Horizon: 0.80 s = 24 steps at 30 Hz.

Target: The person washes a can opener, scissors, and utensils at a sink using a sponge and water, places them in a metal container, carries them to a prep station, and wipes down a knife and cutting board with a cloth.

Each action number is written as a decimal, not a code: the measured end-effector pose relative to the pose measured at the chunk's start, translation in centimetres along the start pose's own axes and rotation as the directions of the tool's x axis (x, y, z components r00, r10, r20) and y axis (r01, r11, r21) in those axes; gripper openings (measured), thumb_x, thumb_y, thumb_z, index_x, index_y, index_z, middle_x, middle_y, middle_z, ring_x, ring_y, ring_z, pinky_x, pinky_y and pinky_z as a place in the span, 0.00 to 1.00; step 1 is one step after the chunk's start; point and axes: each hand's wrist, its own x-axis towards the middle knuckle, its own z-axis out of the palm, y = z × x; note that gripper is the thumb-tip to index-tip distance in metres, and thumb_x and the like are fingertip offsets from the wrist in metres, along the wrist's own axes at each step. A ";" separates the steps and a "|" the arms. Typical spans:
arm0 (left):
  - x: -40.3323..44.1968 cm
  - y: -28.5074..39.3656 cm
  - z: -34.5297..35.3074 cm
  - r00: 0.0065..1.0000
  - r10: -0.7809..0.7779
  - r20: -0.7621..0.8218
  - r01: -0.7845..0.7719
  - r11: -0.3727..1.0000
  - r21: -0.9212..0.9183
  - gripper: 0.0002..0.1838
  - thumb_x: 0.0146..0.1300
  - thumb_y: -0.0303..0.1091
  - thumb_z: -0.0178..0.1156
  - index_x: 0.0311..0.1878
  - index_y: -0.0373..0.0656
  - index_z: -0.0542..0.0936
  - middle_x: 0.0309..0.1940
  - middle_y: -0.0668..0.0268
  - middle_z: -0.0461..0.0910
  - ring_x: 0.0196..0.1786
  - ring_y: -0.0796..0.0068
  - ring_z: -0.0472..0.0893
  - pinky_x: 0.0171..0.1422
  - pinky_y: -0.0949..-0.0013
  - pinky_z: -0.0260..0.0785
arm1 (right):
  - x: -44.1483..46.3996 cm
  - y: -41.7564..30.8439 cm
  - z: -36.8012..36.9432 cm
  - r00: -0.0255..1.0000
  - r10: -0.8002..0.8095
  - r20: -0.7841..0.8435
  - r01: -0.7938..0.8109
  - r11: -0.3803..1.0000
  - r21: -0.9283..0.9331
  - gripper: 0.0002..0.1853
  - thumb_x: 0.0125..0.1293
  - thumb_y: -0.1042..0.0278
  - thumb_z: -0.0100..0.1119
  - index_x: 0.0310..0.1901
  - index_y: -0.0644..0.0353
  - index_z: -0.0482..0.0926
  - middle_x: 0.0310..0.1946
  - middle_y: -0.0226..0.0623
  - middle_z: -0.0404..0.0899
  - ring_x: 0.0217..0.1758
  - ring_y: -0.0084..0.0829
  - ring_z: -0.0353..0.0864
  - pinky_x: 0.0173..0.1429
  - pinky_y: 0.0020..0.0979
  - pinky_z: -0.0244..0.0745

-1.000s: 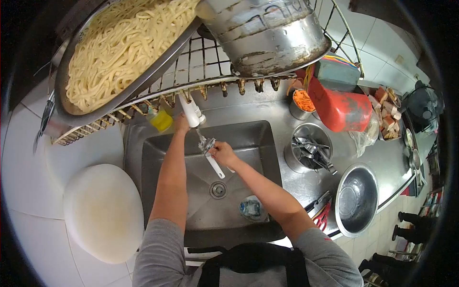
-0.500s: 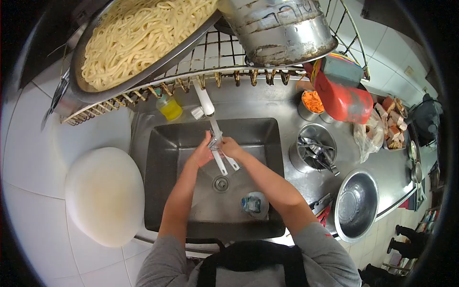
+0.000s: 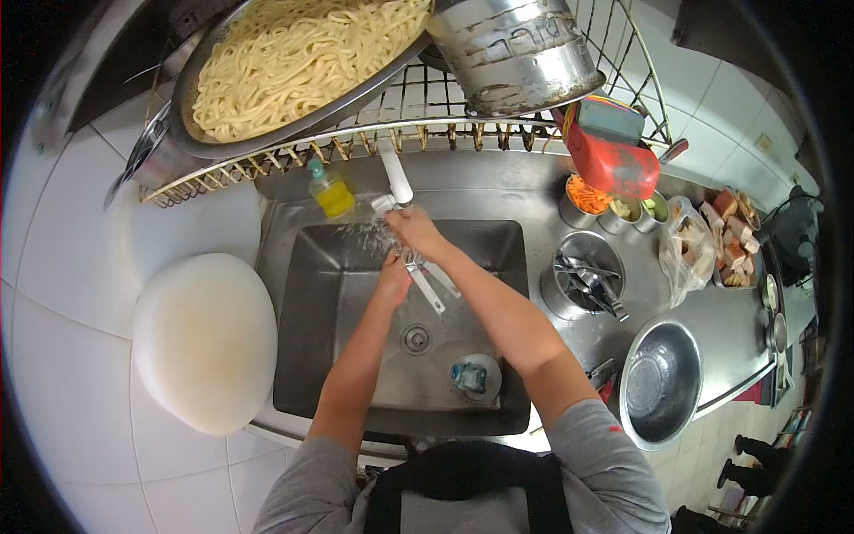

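Note:
My left hand (image 3: pixel 392 279) is closed around two white-handled utensils (image 3: pixel 428 290) over the sink. Their metal heads are partly hidden by my fingers, and they look like peelers. The handles, each with a hole at the end, point down toward the drain. My right hand (image 3: pixel 416 231) is at the mouth of the white faucet (image 3: pixel 397 178), fingers bunched together. Whether it holds anything there cannot be made out. Water sprays out to the left of my right hand. The dark metal sink (image 3: pixel 307 356) lies below both hands.
In the sink sits a small pale dish (image 3: pixel 487 377) with a bluish-green item. A soap bottle (image 3: pixel 332 192) stands behind. To the right are a utensil pot (image 3: pixel 550 287), a metal bowl (image 3: pixel 633 427) and a carrot container (image 3: pixel 578 216). A rack (image 3: pixel 427 133) with noodles (image 3: pixel 302 67) hangs above.
My right hand has moved up from the utensils to the faucet mouth, and the water now splashes sideways. My left hand keeps the utensils, slightly lower. The view has shifted a little.

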 end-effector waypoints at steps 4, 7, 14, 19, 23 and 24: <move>0.0 1.3 1.1 0.993 0.113 -0.026 -0.112 0.994 0.015 0.12 0.75 0.36 0.50 0.56 0.45 0.75 0.44 0.69 0.79 0.42 0.74 0.80 0.43 0.65 0.77 | 0.4 1.9 -1.4 0.925 -0.351 -0.147 0.164 0.716 -0.678 0.23 0.60 0.56 0.66 0.43 0.71 0.73 0.25 0.42 0.80 0.26 0.38 0.82 0.35 0.34 0.78; -0.3 1.7 2.0 0.983 0.176 -0.053 -0.174 0.984 0.032 0.13 0.75 0.37 0.50 0.58 0.45 0.74 0.45 0.69 0.79 0.44 0.76 0.79 0.47 0.68 0.75 | -0.7 3.9 -0.7 0.874 -0.359 -0.327 0.074 0.764 -0.641 0.24 0.58 0.59 0.66 0.47 0.69 0.71 0.27 0.49 0.81 0.32 0.46 0.85 0.38 0.38 0.80; -4.2 1.1 4.7 0.971 0.235 -0.052 -0.215 0.944 0.248 0.27 0.77 0.42 0.47 0.72 0.44 0.57 0.60 0.63 0.69 0.59 0.72 0.70 0.65 0.65 0.62 | -1.0 5.0 -1.2 0.965 -0.011 -0.261 -0.062 0.961 -0.270 0.20 0.70 0.60 0.54 0.53 0.70 0.68 0.38 0.58 0.80 0.31 0.42 0.87 0.33 0.37 0.84; -5.6 -1.9 3.5 0.837 0.526 0.148 -0.447 0.502 0.741 0.17 0.75 0.38 0.49 0.61 0.42 0.63 0.50 0.60 0.74 0.47 0.68 0.76 0.55 0.64 0.68 | 1.2 7.9 -0.3 0.963 0.146 -0.227 -0.121 0.985 0.119 0.21 0.75 0.59 0.45 0.54 0.72 0.67 0.37 0.54 0.80 0.27 0.41 0.86 0.27 0.34 0.85; -4.9 -3.3 1.7 0.897 0.439 0.048 -0.357 0.657 0.664 0.14 0.75 0.37 0.47 0.57 0.40 0.64 0.40 0.65 0.72 0.37 0.75 0.75 0.43 0.69 0.71 | -2.3 3.0 0.3 0.969 0.186 -0.163 -0.134 0.949 0.287 0.19 0.73 0.58 0.49 0.50 0.71 0.71 0.34 0.52 0.81 0.25 0.40 0.85 0.28 0.31 0.84; -4.6 -3.6 1.7 0.878 0.478 0.031 -0.400 0.695 0.598 0.13 0.75 0.37 0.48 0.56 0.41 0.65 0.36 0.68 0.72 0.32 0.77 0.73 0.38 0.71 0.70 | -2.4 3.0 0.5 0.974 0.152 -0.169 -0.111 0.966 0.232 0.18 0.72 0.59 0.50 0.48 0.70 0.73 0.33 0.50 0.82 0.24 0.39 0.85 0.29 0.31 0.83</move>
